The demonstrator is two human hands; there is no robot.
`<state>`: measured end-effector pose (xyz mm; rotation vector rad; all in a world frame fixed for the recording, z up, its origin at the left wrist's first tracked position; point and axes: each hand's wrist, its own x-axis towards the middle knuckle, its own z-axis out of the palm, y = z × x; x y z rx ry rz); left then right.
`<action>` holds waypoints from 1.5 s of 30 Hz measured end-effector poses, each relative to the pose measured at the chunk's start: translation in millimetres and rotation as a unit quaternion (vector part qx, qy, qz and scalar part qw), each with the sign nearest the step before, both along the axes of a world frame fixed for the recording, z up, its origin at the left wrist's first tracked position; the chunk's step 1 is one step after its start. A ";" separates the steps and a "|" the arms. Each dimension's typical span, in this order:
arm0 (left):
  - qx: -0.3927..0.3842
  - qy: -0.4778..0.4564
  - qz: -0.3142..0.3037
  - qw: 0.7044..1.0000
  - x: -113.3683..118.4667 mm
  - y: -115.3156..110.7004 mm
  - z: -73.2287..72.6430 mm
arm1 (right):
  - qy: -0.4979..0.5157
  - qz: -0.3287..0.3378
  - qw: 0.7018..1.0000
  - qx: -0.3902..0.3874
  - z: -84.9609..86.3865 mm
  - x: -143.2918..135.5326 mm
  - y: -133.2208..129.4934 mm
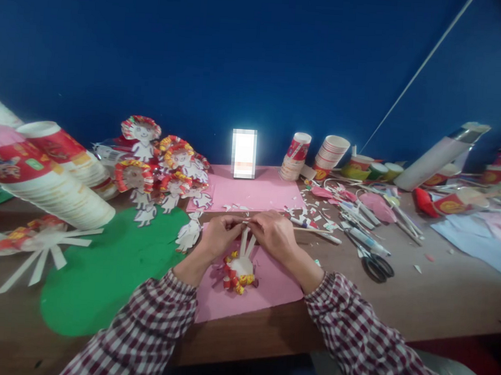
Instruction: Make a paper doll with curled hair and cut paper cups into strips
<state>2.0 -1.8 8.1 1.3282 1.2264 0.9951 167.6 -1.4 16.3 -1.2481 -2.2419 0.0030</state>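
A paper cup cut into strips (242, 264) lies on the pink sheet (270, 285), its flat round base in the middle. Curled red and yellow strips ring its left and lower sides, while uncurled white strips reach up to my hands. My left hand (221, 235) pinches the top end of a strip between thumb and fingers. Close against it, my right hand (274, 232) is closed at the same strip end, with a thin wooden stick (311, 231) projecting to the right from under it.
Finished curled-paper figures (138, 178) and a green sheet (118, 275) are at left, beside stacked cups (55, 187). Black-handled scissors (377, 266), pens and paper scraps lie at right. More cup stacks (331, 153) stand behind, near a blurred bright rectangle (244, 153).
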 end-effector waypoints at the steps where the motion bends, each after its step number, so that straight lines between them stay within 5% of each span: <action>1: -0.006 -0.007 0.002 1.000 -0.1 -0.1 0.0 | 0.000 0.005 1.000 -0.001 -0.3 0.1 0.2; 15: -0.041 -0.005 -0.037 0.998 -3.6 -1.6 -5.7 | -0.004 0.018 1.000 -0.003 -3.3 -2.4 1.3; 27: -0.078 -0.035 -0.011 0.996 -0.4 -3.7 -0.1 | 0.006 0.026 1.000 0.002 -4.6 -0.4 2.2; 36: -0.059 -0.029 -0.031 0.997 -1.1 -4.0 5.9 | 0.010 0.036 0.999 0.016 -5.0 -0.3 1.8; 45: -0.006 0.041 -0.005 0.999 -2.7 0.6 -5.9 | 0.002 0.064 0.997 -0.032 5.1 2.8 0.9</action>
